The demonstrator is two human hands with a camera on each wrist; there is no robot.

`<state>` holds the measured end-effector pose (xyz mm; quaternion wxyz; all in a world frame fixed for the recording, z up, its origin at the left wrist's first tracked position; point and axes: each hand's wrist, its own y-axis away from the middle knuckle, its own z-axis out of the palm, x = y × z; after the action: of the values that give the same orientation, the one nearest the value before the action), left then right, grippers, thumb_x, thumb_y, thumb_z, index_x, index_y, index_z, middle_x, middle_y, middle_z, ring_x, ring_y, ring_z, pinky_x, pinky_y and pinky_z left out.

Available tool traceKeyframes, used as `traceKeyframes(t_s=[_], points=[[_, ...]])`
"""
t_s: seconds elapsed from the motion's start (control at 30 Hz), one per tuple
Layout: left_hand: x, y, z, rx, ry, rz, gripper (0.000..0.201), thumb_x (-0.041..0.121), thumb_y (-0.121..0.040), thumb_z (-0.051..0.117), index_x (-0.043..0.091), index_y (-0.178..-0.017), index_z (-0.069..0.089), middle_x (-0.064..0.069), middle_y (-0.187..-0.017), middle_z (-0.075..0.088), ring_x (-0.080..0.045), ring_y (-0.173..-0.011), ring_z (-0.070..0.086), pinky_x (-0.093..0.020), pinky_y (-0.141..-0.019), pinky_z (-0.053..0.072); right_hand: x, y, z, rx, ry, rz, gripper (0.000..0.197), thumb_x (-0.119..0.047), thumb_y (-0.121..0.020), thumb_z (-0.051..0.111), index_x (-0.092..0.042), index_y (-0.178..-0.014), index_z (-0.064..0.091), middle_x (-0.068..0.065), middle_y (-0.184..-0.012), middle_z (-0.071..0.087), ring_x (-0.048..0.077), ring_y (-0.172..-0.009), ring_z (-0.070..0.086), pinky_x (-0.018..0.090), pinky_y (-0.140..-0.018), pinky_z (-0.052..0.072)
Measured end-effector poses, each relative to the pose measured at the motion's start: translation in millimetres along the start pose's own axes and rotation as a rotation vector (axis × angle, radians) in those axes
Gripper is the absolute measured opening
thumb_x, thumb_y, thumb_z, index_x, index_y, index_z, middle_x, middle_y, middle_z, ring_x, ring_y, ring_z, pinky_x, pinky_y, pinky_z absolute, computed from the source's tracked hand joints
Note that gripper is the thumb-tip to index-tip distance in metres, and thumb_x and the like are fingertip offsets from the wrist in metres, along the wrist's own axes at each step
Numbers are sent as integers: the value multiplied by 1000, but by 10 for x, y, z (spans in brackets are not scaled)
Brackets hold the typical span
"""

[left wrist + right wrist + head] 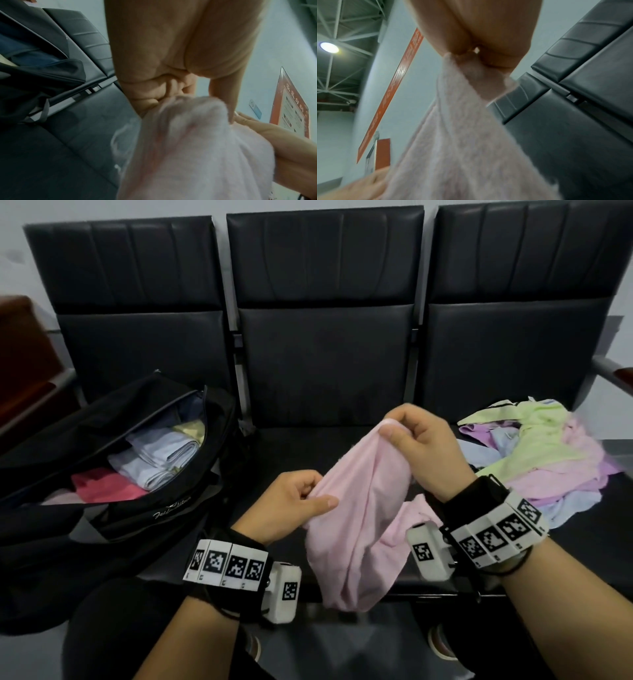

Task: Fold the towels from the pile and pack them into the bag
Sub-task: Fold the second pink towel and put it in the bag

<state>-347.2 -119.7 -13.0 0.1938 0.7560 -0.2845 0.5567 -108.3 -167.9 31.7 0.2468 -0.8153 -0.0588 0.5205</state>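
A pale pink towel point(359, 508) hangs bunched between both hands above the middle seat. My left hand point(294, 501) pinches its lower left edge between thumb and curled fingers. Higher and farther back, my right hand point(421, 440) grips the towel's top edge. The left wrist view shows the pink towel point(197, 148) running from the left hand point(163, 86), and the right wrist view shows the pink towel point(462, 135) hanging from the right hand point(479, 40). An open black bag point(113, 460) lies on the left seat with folded towels point(161, 457) inside. The towel pile point(541, 453) lies on the right seat.
A row of three black padded seats point(325, 364) with tall backs stands against a pale wall. A metal armrest point(613, 371) juts at the far right. My knees and shoes point(442, 642) are below the seat's front edge. A brown object point(20, 354) sits at far left.
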Motion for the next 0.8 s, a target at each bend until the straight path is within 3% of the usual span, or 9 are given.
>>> traceKeyframes(t_s=[0.07, 0.17, 0.27, 0.33, 0.43, 0.53, 0.63, 0.73, 0.8], points=[[-25, -13, -54, 7, -31, -16, 21, 14, -86, 78, -1, -83, 63, -2, -70, 60, -11, -63, 57, -24, -55, 48, 20, -43, -88, 101, -7, 9, 11, -18, -93, 59, -23, -83, 62, -10, -76, 60, 3, -72, 53, 16, -64, 43], [-61, 10, -212, -22, -128, -20, 38, 27, -79, 83, 0, -72, 57, 1, -68, 50, -10, -63, 47, -22, -57, 38, 53, -90, -237, 219, -56, 54, 10, -22, -93, 59, -21, -83, 61, -6, -76, 59, 7, -71, 53, 20, -61, 44], [-94, 76, -433, 8, -146, -37, 50, 44, -69, 80, -2, -78, 63, -1, -72, 53, -11, -68, 48, -27, -61, 38, 88, -117, -401, 368, -112, 117, 16, -20, -96, 58, -22, -80, 58, 1, -74, 55, 10, -66, 49, 22, -54, 42], [-122, 126, -591, 53, -168, -40, 48, 39, -72, 84, -4, -79, 63, 2, -70, 52, -8, -67, 47, -25, -60, 37, 117, -124, -485, 463, -141, 153, 19, -17, -98, 57, -23, -80, 56, -1, -73, 53, 7, -63, 48, 20, -52, 42], [-160, 170, -763, 214, -281, -32, 24, 20, -79, 85, 11, -73, 63, 12, -62, 55, 4, -59, 47, -14, -55, 37, 188, -109, -541, 546, -151, 222, 19, -19, -100, 54, -22, -81, 54, -4, -72, 52, 9, -61, 49, 24, -47, 42], [-158, 145, -753, 381, -367, -21, 16, 11, -82, 80, 14, -78, 64, 5, -67, 61, 2, -59, 50, -13, -55, 38, 274, -64, -464, 509, -128, 263, 18, -21, -97, 58, -22, -80, 56, -5, -71, 55, 9, -61, 52, 23, -46, 43], [-122, 71, -579, 379, -304, 7, 13, 7, -84, 76, 8, -84, 64, 1, -75, 63, 2, -63, 51, -13, -59, 40, 322, -3, -297, 406, -98, 233, 17, -20, -94, 62, -25, -78, 61, -9, -71, 60, 6, -66, 54, 22, -57, 46], [-97, -34, -385, 349, -238, 16, 10, 6, -86, 74, 8, -87, 64, 2, -80, 64, 5, -68, 53, -11, -63, 43, 340, 61, -180, 272, -102, 235, 9, -19, -91, 63, -24, -84, 65, -1, -79, 67, 12, -75, 60, 31, -68, 50], [-78, -101, -277, 308, -186, -1, 6, 8, -89, 70, 10, -90, 64, 3, -84, 66, 4, -73, 56, -13, -68, 45, 326, 103, -123, 188, -97, 237, 12, -13, -90, 65, -24, -86, 68, -2, -84, 71, 10, -78, 63, 27, -70, 52]])
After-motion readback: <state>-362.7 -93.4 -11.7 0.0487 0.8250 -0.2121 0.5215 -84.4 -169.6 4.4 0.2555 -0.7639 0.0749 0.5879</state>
